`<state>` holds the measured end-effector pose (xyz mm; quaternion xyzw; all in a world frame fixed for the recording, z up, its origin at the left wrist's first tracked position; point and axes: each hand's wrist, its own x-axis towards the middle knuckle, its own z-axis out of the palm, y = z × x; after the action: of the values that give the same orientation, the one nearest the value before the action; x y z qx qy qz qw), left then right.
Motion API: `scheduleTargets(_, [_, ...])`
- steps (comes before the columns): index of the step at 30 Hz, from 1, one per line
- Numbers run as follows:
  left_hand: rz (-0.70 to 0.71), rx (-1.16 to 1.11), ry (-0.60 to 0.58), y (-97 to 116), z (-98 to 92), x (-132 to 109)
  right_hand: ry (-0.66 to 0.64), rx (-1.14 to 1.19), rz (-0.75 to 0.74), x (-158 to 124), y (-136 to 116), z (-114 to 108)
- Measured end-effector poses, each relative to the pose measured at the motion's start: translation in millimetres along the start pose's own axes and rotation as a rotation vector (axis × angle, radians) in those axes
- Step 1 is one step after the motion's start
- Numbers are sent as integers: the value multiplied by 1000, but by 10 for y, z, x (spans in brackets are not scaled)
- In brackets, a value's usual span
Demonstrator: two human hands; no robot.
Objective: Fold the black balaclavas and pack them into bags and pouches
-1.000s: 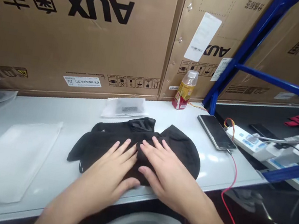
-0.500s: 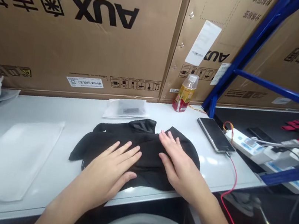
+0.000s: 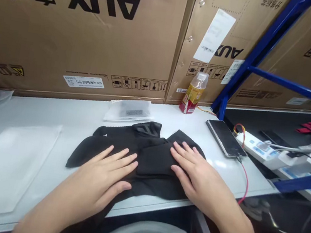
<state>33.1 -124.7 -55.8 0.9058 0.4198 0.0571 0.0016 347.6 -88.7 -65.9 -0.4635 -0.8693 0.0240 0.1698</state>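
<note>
A black fabric garment point(image 3: 154, 161) lies folded in layers on the white tabletop, by its front edge. A glossy dark patch point(image 3: 146, 129) shows near its far edge. My left hand point(image 3: 105, 181) lies flat on the left part of the cloth, fingers stretched out. On the right part rests my right hand point(image 3: 195, 173), also flat, with its fingers extended. Neither hand grips the fabric. Part of the garment is hidden under both palms, and some of it hangs over the table edge near my left wrist.
A frosted plastic bag point(image 3: 4, 171) lies at left, a smaller one point(image 3: 128, 110) behind the garment. At right are a drink bottle point(image 3: 193, 95), a phone point(image 3: 226, 139) on a red cable, power strips point(image 3: 258, 149) and a blue rack post point(image 3: 246, 67). Large cartons point(image 3: 81, 43) stand behind.
My hands have moved apart, the left one leftward and the right one rightward. A fold across the garment's middle now shows between them. The camera view has shifted slightly.
</note>
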Motion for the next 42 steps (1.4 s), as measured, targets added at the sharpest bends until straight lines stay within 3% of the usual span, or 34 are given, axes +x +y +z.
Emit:
scheduleTargets(4, [-60,4,15,-120,-36,-101,130,-66,252,14,-106,94])
scheduleTargets(8, [-44,13,14,-57,-21,-73,145,13,316,100,-408,184])
scheduleTargets(12, [14,-30,29,53,-94,-52,165,236,392,161,-489,-1])
scheduleTargets(14, [35,-63,63,103,-157,-62,246,199,435,179,-422,-164])
scheduleTargets(17, [66,-109,68,189,-232,-58,395,40,430,229,-368,-323])
scheduleTargets(20, [118,-180,20,285,-258,-10,441,53,280,323,-528,-249])
scheduleTargets(22, [110,-259,-2,329,-262,18,379,161,157,384,-705,-113])
scheduleTargets(24, [68,-352,2,345,-268,9,206,325,9,425,-833,1])
scheduleTargets(26, [37,-430,62,337,-282,-39,113,508,-73,439,-845,38])
scheduleTargets(28, [21,-476,185,323,-298,-88,180,606,-64,435,-749,9])
scheduleTargets(30, [-34,-481,349,317,-304,-85,283,559,-28,423,-610,-24])
scheduleTargets(33, [-169,-383,508,320,-253,86,212,406,-80,402,-472,29])
scheduleTargets(35, [-229,-273,469,314,-161,265,67,341,-158,384,-459,131])
scheduleTargets(37, [-252,-174,332,293,-33,414,-39,283,-189,362,-480,239])
scheduleTargets(39, [-263,-122,206,263,102,478,-82,240,-168,336,-503,313])
scheduleTargets(42, [-272,-72,148,239,248,441,-88,224,-143,302,-511,345])
